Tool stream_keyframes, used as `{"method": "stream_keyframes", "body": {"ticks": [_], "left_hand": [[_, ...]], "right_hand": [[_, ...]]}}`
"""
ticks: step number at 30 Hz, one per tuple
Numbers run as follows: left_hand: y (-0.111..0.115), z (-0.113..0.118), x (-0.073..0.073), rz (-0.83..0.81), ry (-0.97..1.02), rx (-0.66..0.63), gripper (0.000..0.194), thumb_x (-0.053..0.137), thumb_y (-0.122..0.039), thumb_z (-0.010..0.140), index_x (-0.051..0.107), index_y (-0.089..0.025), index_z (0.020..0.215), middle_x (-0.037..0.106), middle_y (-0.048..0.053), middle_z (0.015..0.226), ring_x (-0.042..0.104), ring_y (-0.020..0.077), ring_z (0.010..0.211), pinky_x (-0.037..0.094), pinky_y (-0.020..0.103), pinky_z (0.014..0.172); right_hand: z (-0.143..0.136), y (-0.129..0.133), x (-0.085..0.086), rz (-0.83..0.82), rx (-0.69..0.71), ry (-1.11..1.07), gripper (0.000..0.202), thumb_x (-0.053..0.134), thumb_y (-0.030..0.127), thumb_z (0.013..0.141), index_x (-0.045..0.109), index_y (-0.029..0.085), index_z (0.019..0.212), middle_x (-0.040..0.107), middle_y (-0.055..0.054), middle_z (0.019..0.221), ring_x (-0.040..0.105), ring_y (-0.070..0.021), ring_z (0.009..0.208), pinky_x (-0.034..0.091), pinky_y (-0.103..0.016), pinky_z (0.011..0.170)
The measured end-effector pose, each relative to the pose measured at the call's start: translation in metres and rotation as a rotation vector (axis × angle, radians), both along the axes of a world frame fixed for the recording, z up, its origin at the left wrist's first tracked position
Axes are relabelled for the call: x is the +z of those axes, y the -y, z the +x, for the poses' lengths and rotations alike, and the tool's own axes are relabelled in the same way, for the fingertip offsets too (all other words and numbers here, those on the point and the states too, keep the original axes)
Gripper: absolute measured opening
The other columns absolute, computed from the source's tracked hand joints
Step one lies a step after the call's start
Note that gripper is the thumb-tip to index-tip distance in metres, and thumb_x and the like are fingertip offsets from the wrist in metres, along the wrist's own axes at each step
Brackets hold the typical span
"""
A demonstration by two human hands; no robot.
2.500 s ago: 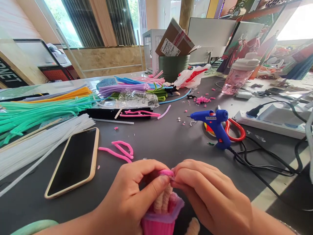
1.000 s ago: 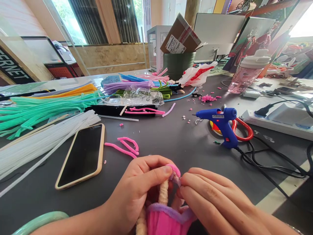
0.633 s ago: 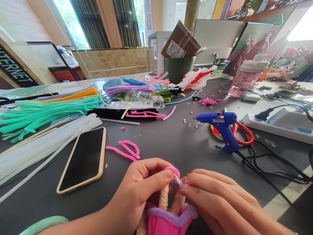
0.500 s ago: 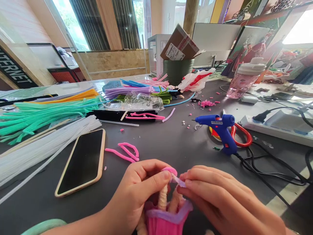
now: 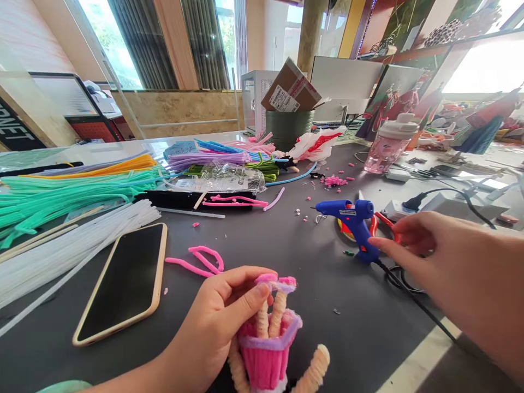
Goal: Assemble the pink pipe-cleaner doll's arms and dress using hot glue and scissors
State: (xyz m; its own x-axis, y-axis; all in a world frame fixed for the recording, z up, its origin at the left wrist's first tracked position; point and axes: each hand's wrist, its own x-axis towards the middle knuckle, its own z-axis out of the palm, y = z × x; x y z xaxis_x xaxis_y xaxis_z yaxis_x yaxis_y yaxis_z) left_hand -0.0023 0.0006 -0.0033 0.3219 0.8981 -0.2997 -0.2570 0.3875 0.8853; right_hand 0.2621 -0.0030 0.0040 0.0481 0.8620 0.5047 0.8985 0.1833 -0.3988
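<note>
My left hand is closed in a pinch on the feet end of a pipe-cleaner doll. The doll is held upside down: beige wrapped legs rise from a pink skirt with lavender trim, and the feet are pink. A beige arm sticks out at its lower right. My right hand is off the doll, thumb and fingers apart. It is beside the grip of a blue glue gun and the red handles of a tool lying behind it. Whether the thumb touches the gun, I cannot tell.
A phone and bent pink pipe cleaners lie left. Behind are bundles of green and white pipe cleaners. Pink scraps, a pink bottle and a black cord are on the right.
My right hand has let go of the doll's lavender trim at the foot and moved right to the glue gun. My left hand still holds the doll. The view has shifted slightly.
</note>
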Motion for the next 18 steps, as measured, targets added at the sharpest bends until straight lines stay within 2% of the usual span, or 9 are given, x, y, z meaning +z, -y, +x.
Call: {"method": "stream_keyframes", "body": {"ticks": [1,2,4,9,13,18], "left_hand": [[0.0,0.0,-0.001,0.001,0.0,0.001,0.026,0.08,-0.034,0.063,0.073,-0.016,0.081,0.072,0.004,0.071,0.064,0.0149,0.063,0.053,0.022,0.062],[0.0,0.0,-0.002,0.0,0.003,-0.006,0.027,0.08,-0.033,0.063,0.073,-0.016,0.083,0.072,0.004,0.073,0.065,0.0157,0.064,0.054,0.023,0.063],[0.0,-0.001,-0.005,-0.001,0.021,-0.028,0.028,0.08,-0.032,0.063,0.073,-0.016,0.085,0.072,0.005,0.075,0.067,0.0176,0.066,0.055,0.026,0.066],[0.0,-0.005,-0.013,0.046,0.009,-0.065,0.03,0.079,-0.029,0.065,0.071,-0.017,0.091,0.073,0.006,0.08,0.069,0.021,0.075,0.055,0.029,0.072],[0.001,-0.006,-0.014,0.036,0.021,-0.103,0.028,0.076,-0.031,0.069,0.07,-0.018,0.094,0.073,0.006,0.082,0.07,0.0239,0.078,0.054,0.032,0.075],[0.001,-0.005,-0.014,0.0,0.03,-0.088,0.031,0.076,-0.03,0.069,0.067,-0.018,0.096,0.072,0.006,0.087,0.07,0.0241,0.078,0.054,0.034,0.077]], "right_hand": [[-0.002,-0.005,-0.001,-0.017,-0.164,0.165,0.028,0.059,0.049,0.078,0.044,0.026,0.073,0.054,-0.005,0.057,0.051,-0.0241,0.04,0.02,-0.028,0.041],[-0.005,-0.011,-0.002,-0.062,-0.229,0.287,0.031,0.056,0.053,0.078,0.042,0.026,0.071,0.057,-0.008,0.06,0.054,-0.0273,0.045,0.024,-0.029,0.042],[-0.01,-0.023,-0.004,-0.155,-0.223,0.345,0.032,0.054,0.053,0.079,0.041,0.025,0.071,0.06,-0.01,0.066,0.058,-0.0302,0.054,0.031,-0.032,0.046],[-0.015,-0.042,-0.006,-0.223,-0.291,0.211,0.03,0.054,0.051,0.076,0.04,0.026,0.067,0.061,-0.009,0.068,0.058,-0.0305,0.064,0.034,-0.034,0.052],[-0.018,-0.046,-0.005,-0.297,-0.256,0.044,0.024,0.058,0.041,0.068,0.044,0.025,0.056,0.055,-0.003,0.055,0.051,-0.0228,0.054,0.032,-0.032,0.051],[-0.02,-0.047,-0.01,-0.333,-0.166,-0.101,0.015,0.055,0.031,0.059,0.048,0.024,0.048,0.043,0.004,0.041,0.042,-0.0143,0.043,0.031,-0.027,0.045]]}}
